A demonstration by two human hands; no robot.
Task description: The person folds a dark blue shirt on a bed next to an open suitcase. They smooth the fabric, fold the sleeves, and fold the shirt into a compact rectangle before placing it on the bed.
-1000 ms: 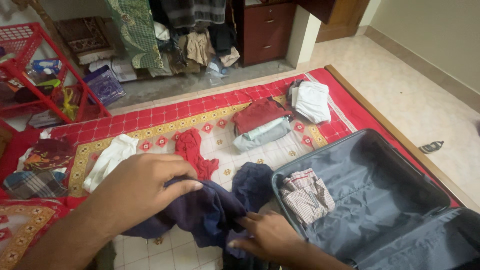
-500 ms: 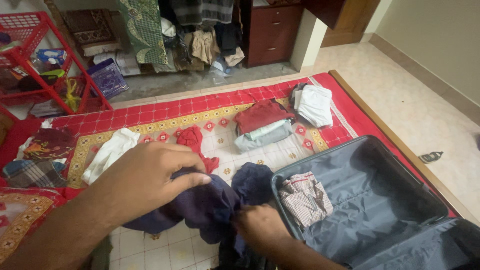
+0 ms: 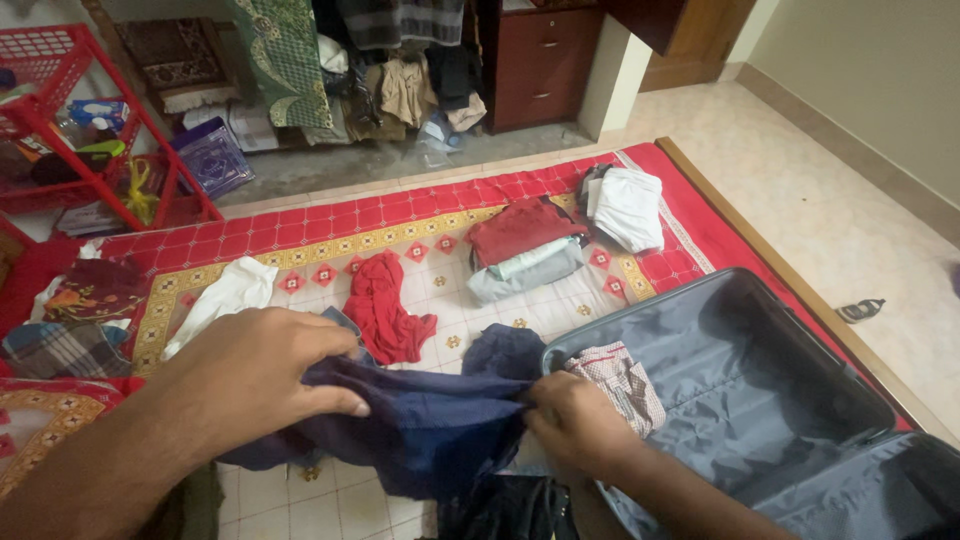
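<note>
Gripping navy garment (image 3: 420, 425) in both hands | red patterned mat (image 3: 330, 245) | tiled floor (image 3: 830, 200)

Navy blue garment (image 3: 420, 425), plain, lower centre. Red crumpled cloth (image 3: 385, 310), centre. Bed cover (image 3: 330, 235): red border, gold bands, cream field with red diamond motifs. Suitcase (image 3: 740, 380), lower right: slate-grey lining. Folded shirt (image 3: 625, 385) inside it: red-and-white check. White folded cloth (image 3: 628, 205), upper right. Red wire rack (image 3: 60, 95), upper left.
</note>
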